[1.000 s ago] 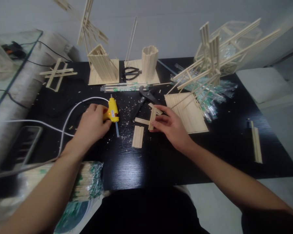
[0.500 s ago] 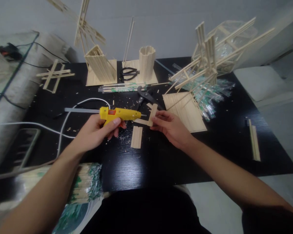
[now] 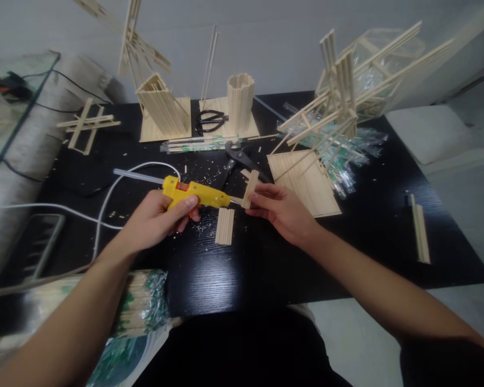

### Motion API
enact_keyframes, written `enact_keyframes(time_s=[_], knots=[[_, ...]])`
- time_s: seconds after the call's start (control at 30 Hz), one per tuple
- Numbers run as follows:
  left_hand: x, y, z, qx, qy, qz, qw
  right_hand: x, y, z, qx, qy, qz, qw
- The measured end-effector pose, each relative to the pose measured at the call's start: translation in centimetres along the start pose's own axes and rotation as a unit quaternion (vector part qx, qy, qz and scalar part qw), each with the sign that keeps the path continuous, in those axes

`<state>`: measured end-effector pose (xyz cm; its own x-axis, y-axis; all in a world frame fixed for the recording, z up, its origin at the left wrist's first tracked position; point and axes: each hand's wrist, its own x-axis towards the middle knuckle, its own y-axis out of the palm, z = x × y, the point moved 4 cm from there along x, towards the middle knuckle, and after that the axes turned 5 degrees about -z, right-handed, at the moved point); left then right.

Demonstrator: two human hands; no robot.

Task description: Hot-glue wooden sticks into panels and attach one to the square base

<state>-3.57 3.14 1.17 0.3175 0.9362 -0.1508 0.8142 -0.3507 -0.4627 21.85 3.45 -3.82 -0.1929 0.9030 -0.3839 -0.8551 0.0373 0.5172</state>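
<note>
My left hand (image 3: 163, 217) is wrapped round the handle of a yellow hot glue gun (image 3: 201, 194), with a translucent glue stick (image 3: 139, 176) poking from its back end. The gun's metal nozzle meets or nearly meets a small piece made of short wooden sticks (image 3: 250, 189). That piece is pinched in the fingertips of my right hand (image 3: 280, 207); part of it is hidden behind the fingers. Just below the nozzle, a little flat panel of sticks glued side by side (image 3: 225, 227) lies on the black table (image 3: 210, 279).
Black pliers (image 3: 242, 156) lie beyond my hands, near black-handled scissors (image 3: 212, 121). Stick towers (image 3: 241, 105) stand on wooden bases at the back. A tall stick structure (image 3: 342, 107) rises at right. A white cord (image 3: 100, 215) loops at left, above packaged sticks (image 3: 145, 301).
The glue gun has tilted nose-down, and its nozzle has moved right and down to the stick piece. My right hand keeps its pinch almost unmoved.
</note>
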Motion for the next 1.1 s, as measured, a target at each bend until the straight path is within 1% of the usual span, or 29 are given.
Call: enact_keyframes(time_s=[0.27, 0.4, 0.57, 0.8, 1.1], knots=[[-0.22, -0.27, 0.14, 0.026, -0.008, 0.002, 1.000, 0.00, -0.03, -0.06, -0.014, -0.001, -0.002, 1.000], [-0.17, -0.29, 0.15, 0.024, 0.000, -0.004, 1.000, -0.04, 0.06, -0.03, -0.002, 0.002, -0.006, 1.000], [0.00, -0.04, 0.38, 0.018, -0.012, -0.011, 1.000, -0.18, 0.11, -0.11, -0.004, 0.004, -0.006, 1.000], [0.09, -0.19, 0.34, 0.018, -0.001, -0.024, 1.000, -0.55, 0.50, -0.09, -0.022, 0.012, 0.004, 1.000], [0.16, -0.13, 0.11, 0.004, -0.015, -0.038, 0.999, -0.78, 0.62, -0.31, -0.050, 0.016, 0.020, 0.998]])
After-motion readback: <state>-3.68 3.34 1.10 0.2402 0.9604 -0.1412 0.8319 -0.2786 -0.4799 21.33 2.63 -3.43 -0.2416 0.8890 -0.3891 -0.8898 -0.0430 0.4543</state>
